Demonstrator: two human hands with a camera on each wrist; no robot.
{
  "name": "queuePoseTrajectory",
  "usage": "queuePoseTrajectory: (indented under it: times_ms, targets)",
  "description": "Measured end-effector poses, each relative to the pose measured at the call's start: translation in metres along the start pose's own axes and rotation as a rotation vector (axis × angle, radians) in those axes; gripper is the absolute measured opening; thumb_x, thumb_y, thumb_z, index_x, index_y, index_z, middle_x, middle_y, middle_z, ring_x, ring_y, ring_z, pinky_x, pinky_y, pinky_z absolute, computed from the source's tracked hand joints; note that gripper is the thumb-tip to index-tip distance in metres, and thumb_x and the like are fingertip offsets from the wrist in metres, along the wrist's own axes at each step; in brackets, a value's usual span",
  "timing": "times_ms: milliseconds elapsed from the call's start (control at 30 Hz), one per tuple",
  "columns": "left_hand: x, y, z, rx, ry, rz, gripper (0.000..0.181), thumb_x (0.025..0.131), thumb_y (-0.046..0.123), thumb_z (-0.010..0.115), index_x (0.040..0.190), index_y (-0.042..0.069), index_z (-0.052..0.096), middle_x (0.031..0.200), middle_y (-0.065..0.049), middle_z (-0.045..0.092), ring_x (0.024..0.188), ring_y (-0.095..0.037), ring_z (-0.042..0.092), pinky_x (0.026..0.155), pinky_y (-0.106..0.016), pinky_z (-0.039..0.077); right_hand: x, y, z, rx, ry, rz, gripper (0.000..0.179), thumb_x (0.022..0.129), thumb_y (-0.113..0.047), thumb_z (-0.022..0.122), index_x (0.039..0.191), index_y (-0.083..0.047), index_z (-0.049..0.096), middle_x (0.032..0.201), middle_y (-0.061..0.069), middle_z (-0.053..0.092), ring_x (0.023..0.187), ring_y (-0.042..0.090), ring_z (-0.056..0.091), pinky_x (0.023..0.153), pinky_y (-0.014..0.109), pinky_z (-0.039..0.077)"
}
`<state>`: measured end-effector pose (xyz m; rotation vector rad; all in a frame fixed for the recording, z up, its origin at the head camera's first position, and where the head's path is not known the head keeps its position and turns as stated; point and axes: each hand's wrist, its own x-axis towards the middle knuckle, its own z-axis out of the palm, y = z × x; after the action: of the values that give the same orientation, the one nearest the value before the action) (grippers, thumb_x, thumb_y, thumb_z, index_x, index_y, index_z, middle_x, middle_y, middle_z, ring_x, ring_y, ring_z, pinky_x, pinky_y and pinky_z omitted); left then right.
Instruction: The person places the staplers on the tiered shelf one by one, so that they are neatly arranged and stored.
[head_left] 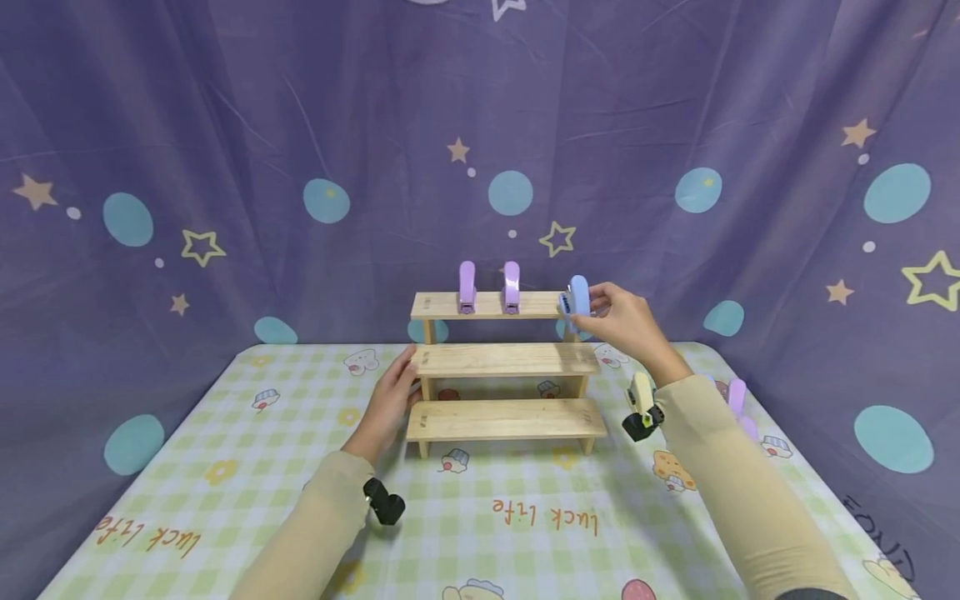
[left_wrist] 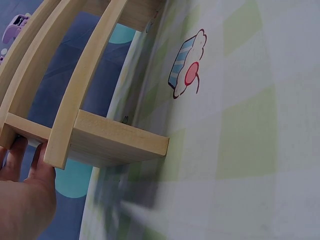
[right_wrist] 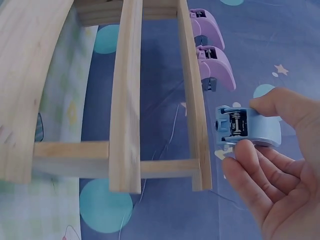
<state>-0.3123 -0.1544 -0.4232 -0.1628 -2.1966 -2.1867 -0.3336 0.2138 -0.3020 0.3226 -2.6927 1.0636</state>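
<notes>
My right hand [head_left: 618,321] pinches a light-blue stapler [right_wrist: 257,127] between thumb and fingers. In the right wrist view a small gap shows between it and the top board of the wooden three-tier rack [head_left: 506,360]; its spring hinge faces the board. Two purple staplers [head_left: 467,287] [head_left: 512,287] stand upright on that top board, one at centre and one to the left. At the rack's left end, my left hand [head_left: 386,408] holds the end of the middle tier, its fingertips against the wood in the left wrist view.
A cream-yellow object [head_left: 641,392], perhaps another stapler, lies by my right wrist. Purple pieces [head_left: 737,398] show beyond the right sleeve, which partly hides them. The rack stands on a green-checked tablecloth [head_left: 300,442], with a purple patterned curtain [head_left: 390,167] behind.
</notes>
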Motion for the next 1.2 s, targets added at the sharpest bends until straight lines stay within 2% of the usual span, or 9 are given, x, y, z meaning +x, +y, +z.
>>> queuePoseTrajectory:
  times_ms: [300,567,900,1200]
  targets:
    - [-0.003,0.002,0.001,-0.006,-0.015,0.001,0.053,0.111,0.03,0.037,0.162,0.022,0.022,0.161,-0.011,0.029,0.142,-0.032,0.036,0.115,-0.044,0.036,0.025,-0.015,0.006,0.049,0.011,0.013,0.056,0.089,-0.037,0.075,0.13,-0.003,0.058,0.115,0.014,0.067,0.104,0.031,0.062,0.087,0.047,0.054]
    - [-0.004,0.003,0.001,-0.015,-0.023,0.004,0.054,0.111,0.029,0.036,0.162,0.021,0.02,0.162,-0.011,0.026,0.144,-0.033,0.034,0.117,-0.045,0.034,0.04,-0.017,0.011,0.104,-0.018,0.04,0.058,0.09,-0.037,0.074,0.132,-0.002,0.056,0.115,0.016,0.067,0.102,0.032,0.064,0.089,0.046,0.056]
    - [-0.002,0.002,0.001,-0.025,-0.021,0.006,0.054,0.111,0.029,0.038,0.162,0.021,0.022,0.162,-0.012,0.027,0.143,-0.034,0.035,0.116,-0.044,0.035,0.05,-0.01,0.02,0.132,-0.028,0.085,0.058,0.09,-0.038,0.074,0.132,-0.001,0.057,0.117,0.017,0.064,0.104,0.032,0.063,0.093,0.047,0.053]
    - [-0.001,0.0,0.0,-0.025,-0.004,0.008,0.053,0.111,0.028,0.038,0.161,0.019,0.024,0.162,-0.013,0.027,0.142,-0.035,0.035,0.115,-0.044,0.036,0.05,-0.007,0.025,0.137,-0.003,0.099,0.061,0.09,-0.042,0.073,0.133,-0.002,0.058,0.119,0.016,0.065,0.108,0.033,0.061,0.097,0.049,0.05]
